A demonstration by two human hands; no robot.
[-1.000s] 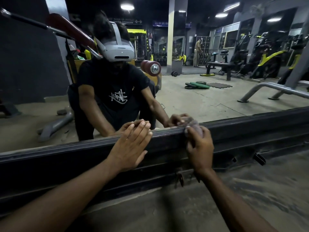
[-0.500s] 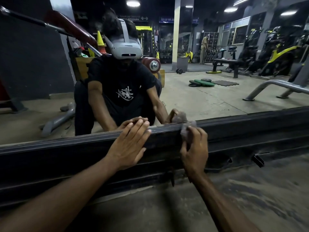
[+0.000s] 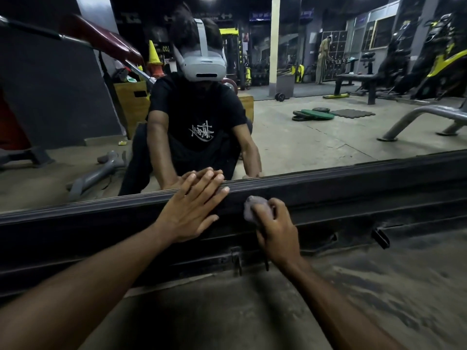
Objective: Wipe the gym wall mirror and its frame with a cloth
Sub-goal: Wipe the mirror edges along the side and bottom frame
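Gym: wt plates (image 3: 313, 114), bench (image 3: 358, 78), machines (image 3: 444, 72) reflected in wall mirror (image 3: 316, 145).

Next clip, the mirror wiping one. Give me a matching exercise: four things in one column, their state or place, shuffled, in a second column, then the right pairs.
Column one:
1. left hand
2. right hand
3. cloth
4. frame

Column two:
A. bunched up, pressed against the frame's front face
B. dark, runs along the lower edge of the mirror
C. flat on the frame, fingers straight
D. fingers curled round the cloth

Pairs: 1-C, 2-D, 3-A, 4-B
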